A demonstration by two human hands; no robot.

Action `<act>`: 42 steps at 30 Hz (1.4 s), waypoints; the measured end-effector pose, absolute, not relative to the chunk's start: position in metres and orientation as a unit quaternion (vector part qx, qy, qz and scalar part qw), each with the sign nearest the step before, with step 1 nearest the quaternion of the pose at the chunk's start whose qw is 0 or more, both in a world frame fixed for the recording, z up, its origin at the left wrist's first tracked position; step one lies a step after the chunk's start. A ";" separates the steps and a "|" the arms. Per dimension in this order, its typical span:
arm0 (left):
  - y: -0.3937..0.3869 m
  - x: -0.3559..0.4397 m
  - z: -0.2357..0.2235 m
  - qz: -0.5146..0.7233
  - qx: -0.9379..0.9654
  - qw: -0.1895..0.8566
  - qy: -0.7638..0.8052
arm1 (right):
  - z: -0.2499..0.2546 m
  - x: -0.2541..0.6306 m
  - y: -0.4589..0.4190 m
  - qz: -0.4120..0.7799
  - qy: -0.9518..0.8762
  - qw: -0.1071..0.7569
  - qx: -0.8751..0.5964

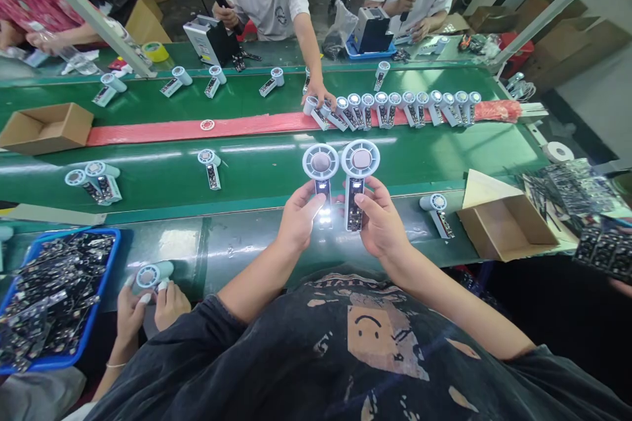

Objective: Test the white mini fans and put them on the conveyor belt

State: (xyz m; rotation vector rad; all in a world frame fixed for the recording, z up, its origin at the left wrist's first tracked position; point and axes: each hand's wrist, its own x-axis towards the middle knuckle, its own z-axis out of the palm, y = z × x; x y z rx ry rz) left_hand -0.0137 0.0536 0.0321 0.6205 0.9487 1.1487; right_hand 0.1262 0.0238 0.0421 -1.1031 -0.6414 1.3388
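Two light-blue handheld fans are held upright side by side over the near edge of the green belt. My left hand [299, 214] is closed round the handle of the left fan [320, 161], thumb on its exposed circuit board. My right hand [382, 217] grips the right fan [361, 158] the same way, thumb pressed on the board [354, 204]. A small white light shows on each board. Nearest to my right hand on the bench lies another fan [437, 214] with its board exposed.
A row of fans [395, 105] rests along the pink strip [237, 123], where a co-worker's hand [320, 93] touches some. A blue tray [117, 243] of circuit boards stands left, near another co-worker's hands [170, 306] holding a fan. Cardboard boxes [513, 230] [47, 125] flank the belt [266, 184].
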 end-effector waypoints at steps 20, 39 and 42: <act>0.049 -0.015 0.030 0.481 0.283 0.709 0.432 | 0.032 0.126 0.028 0.542 -0.271 0.615 -0.504; 0.052 0.005 -0.004 0.529 0.139 0.704 0.452 | -0.024 0.120 0.038 0.371 -0.524 0.429 -0.635; 0.060 0.007 -0.008 0.525 0.134 0.710 0.449 | -0.022 0.121 0.050 0.371 -0.532 0.418 -0.636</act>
